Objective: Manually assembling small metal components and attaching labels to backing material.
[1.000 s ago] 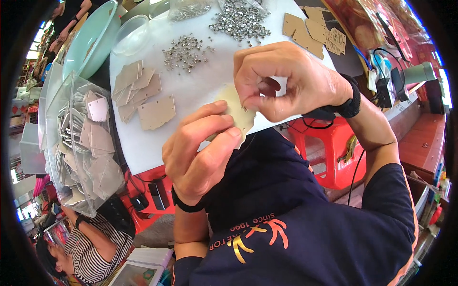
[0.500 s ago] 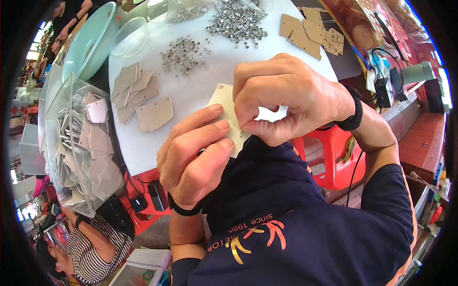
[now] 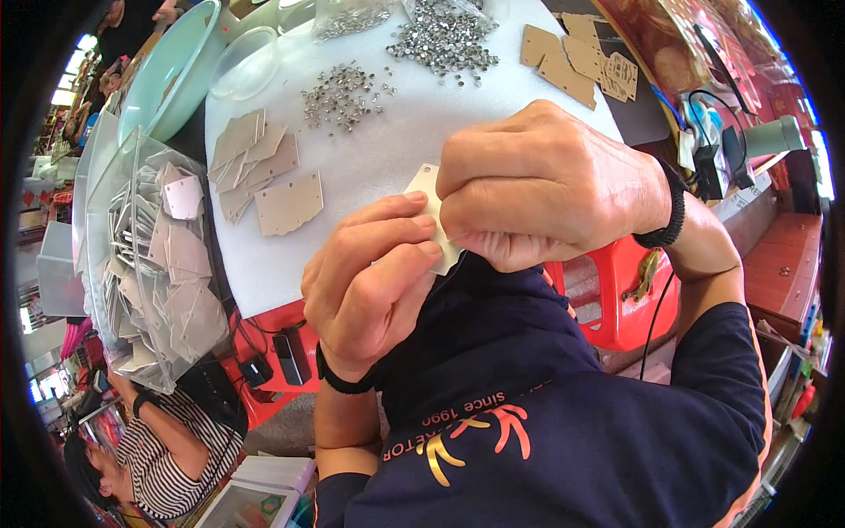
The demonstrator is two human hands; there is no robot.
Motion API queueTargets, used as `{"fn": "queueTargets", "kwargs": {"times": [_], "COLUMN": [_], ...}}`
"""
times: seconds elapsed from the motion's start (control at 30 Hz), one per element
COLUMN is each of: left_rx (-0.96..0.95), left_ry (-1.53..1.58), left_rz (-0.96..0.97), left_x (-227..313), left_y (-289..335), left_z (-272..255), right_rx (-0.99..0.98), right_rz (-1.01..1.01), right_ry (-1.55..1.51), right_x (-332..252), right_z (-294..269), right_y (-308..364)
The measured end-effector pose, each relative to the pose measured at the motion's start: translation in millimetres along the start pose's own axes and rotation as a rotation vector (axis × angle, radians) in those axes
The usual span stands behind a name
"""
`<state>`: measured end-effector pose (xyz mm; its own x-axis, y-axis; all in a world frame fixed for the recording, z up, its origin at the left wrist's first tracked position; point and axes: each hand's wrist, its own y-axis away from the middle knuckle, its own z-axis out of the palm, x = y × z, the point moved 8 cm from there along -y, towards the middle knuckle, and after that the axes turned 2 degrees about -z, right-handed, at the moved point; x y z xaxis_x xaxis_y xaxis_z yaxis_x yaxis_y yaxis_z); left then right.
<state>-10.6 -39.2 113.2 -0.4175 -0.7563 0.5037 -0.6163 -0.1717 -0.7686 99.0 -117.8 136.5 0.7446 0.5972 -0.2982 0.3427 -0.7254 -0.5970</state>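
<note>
My left hand holds a flat beige plate with a small hole near its upper corner. Its fingers lie over the left side of the plate, with the thumb hidden. Against the plate's right side, my right hand is closed, thumb and curled fingers pressed together; whatever they pinch is hidden. On the white tabletop to the left, similar plates are stacked loosely, with holes along their edges. Beyond my hands lie a small scatter of metal studs and a larger, denser heap of studs.
A clear plastic bin full of plates stands left of the white table. Behind it is a pale green basin. Brown plates lie at the far right. Red stools stand below. A person in stripes is at lower left.
My right hand's fingers have curled in further, closing the gap between thumb and forefinger. Both hands and the plate sit slightly further right in the picture.
</note>
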Motion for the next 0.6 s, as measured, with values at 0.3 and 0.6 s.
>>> {"fn": "queueTargets", "kwargs": {"times": [0.3,0.6], "left_rx": [0.0,0.037], "left_ry": [0.059,0.161], "left_rz": [-0.09,-0.197], "left_x": [-10,-24], "left_y": [4,9], "left_z": [4,9], "right_rx": [0.095,-0.001], "right_rz": [0.118,0.322], "right_ry": [-0.14,-0.364], "right_x": [4,23], "right_z": [2,7], "right_y": [6,11]}}
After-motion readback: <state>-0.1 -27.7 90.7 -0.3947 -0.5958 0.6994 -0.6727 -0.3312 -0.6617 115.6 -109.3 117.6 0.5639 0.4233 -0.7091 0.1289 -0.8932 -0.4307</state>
